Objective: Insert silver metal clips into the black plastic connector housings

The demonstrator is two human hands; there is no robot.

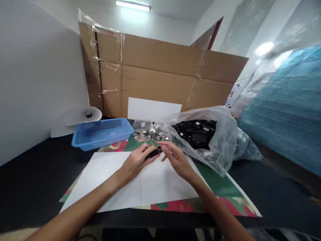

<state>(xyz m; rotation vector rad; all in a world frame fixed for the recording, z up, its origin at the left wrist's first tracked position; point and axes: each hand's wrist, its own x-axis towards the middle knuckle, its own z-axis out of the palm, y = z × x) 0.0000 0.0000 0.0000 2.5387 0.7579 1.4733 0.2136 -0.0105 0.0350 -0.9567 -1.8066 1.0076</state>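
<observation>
Over the white paper [117, 170], my left hand [136, 159] is closed round a small black part [154, 153], which sticks out past its fingers. My right hand [175, 158] is at the right end of that part, its fingers bent and partly spread; whether they grip anything is hard to make out. Just beyond the hands lies a pile of small shiny metal pieces [150, 132]. Behind my right hand, a clear plastic bag [227, 140] lies open with many black parts [199, 134] in it.
A blue plastic basket [102, 135] stands at the back left, near a white rounded object [94, 114]. Cardboard [157, 80] rises behind the table like a wall. A patterned green and red sheet [173, 205] lies under the papers. Blue wrapped material [288, 113] is at the right.
</observation>
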